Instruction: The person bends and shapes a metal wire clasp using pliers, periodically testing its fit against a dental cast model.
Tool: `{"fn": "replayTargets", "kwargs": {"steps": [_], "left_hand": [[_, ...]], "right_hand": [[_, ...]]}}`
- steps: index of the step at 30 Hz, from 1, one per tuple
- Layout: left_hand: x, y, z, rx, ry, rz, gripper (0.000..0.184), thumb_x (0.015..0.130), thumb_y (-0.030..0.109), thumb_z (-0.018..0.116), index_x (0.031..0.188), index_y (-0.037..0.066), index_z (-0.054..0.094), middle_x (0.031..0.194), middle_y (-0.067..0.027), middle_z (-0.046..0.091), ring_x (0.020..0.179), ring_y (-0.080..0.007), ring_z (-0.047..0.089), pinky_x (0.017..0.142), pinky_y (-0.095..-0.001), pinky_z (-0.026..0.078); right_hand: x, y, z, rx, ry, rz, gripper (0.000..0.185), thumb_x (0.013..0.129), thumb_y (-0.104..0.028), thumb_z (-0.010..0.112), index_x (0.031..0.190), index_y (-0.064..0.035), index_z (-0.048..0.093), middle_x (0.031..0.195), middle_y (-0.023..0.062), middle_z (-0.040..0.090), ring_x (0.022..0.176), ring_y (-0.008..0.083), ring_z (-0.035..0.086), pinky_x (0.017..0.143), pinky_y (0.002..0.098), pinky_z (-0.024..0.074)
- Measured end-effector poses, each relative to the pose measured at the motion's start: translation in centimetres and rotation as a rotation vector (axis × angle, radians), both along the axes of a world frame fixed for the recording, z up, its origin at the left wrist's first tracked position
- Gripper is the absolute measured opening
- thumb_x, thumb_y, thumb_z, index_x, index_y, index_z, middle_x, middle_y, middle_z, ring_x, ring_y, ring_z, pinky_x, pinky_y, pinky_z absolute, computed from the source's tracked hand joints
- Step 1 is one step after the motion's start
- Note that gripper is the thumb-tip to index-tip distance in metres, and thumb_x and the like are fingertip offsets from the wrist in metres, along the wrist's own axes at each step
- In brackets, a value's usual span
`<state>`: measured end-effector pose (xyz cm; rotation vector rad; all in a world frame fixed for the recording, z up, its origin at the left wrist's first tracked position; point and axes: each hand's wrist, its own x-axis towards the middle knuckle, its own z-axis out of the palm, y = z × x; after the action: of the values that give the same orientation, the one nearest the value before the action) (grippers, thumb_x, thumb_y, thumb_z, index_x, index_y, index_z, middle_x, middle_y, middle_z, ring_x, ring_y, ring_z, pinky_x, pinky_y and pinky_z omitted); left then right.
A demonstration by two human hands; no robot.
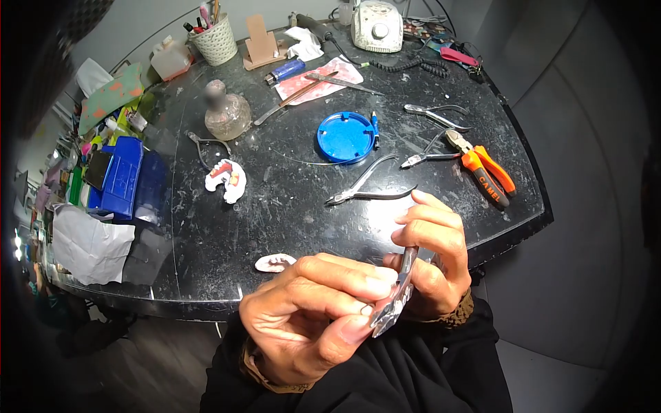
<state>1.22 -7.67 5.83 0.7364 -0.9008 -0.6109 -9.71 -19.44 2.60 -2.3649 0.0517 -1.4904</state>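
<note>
My right hand (437,251) is closed around the handles of small metal pliers (391,313), whose jaws point down and toward me. My left hand (310,306) is pinched right beside those jaws, with a small bent piece of wire (366,310) showing between thumb and fingers. How far the jaws are apart is hard to make out. Behind my left hand a pale dental plaster piece (275,262) lies on the black table (275,220). Farther left sits a white dental cast (233,187) with red and orange patches. Another pair of slim pliers (358,189) lies just beyond my hands.
Orange-handled cutters (485,172) and more slim pliers (437,117) lie at the right. A round blue lid (346,138) is mid-table. A glass bottle (227,117), a blue box (117,179) and crumpled paper (93,244) stand left. A white control box (376,27) is behind.
</note>
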Motion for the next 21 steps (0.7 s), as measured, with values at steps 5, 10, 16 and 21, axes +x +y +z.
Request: {"fn": "replayTargets", "kwargs": {"steps": [5, 10, 16, 21], "left_hand": [[-0.3, -0.2, 0.0, -0.027, -0.008, 0.016, 0.001, 0.078, -0.005, 0.061, 0.079, -0.004, 0.062, 0.089, -0.0180, 0.065, 0.085, -0.0256, 0.066, 0.079, -0.0356, 0.054], [-0.2, 0.0, -0.2, -0.026, -0.036, 0.003, 0.003, 0.077, -0.005, 0.062, 0.080, -0.004, 0.062, 0.088, -0.0182, 0.065, 0.084, -0.0253, 0.066, 0.077, -0.0342, 0.054], [-0.2, 0.2, -0.3, -0.005, -0.025, -0.015, 0.003, 0.077, -0.006, 0.062, 0.080, -0.004, 0.062, 0.089, -0.0186, 0.065, 0.082, -0.0240, 0.065, 0.076, -0.0326, 0.054], [-0.2, 0.3, -0.2, 0.032, -0.024, 0.019, 0.003, 0.077, -0.006, 0.061, 0.080, -0.005, 0.062, 0.089, -0.0185, 0.065, 0.082, -0.0234, 0.065, 0.076, -0.0319, 0.054]], "right_hand": [[0.2, -0.3, -0.3, -0.010, -0.051, 0.036, 0.028, 0.068, -0.026, 0.069, 0.070, -0.0055, 0.050, 0.090, 0.0136, 0.059, 0.084, 0.0297, 0.059, 0.073, 0.0476, 0.0491], [0.8, -1.0, -0.6, -0.060, -0.109, 0.104, 0.028, 0.063, -0.022, 0.066, 0.067, -0.0025, 0.046, 0.084, 0.0151, 0.060, 0.077, 0.0296, 0.058, 0.061, 0.0413, 0.0454], [1.3, -1.4, -0.7, -0.091, -0.141, 0.157, 0.027, 0.063, -0.022, 0.065, 0.065, -0.0018, 0.047, 0.079, 0.0147, 0.059, 0.071, 0.0286, 0.058, 0.057, 0.0386, 0.0440], [0.8, -1.5, -0.4, -0.067, -0.062, 0.164, 0.028, 0.066, -0.023, 0.065, 0.064, -0.0019, 0.047, 0.079, 0.0143, 0.060, 0.069, 0.0281, 0.059, 0.057, 0.0376, 0.0440]]}}
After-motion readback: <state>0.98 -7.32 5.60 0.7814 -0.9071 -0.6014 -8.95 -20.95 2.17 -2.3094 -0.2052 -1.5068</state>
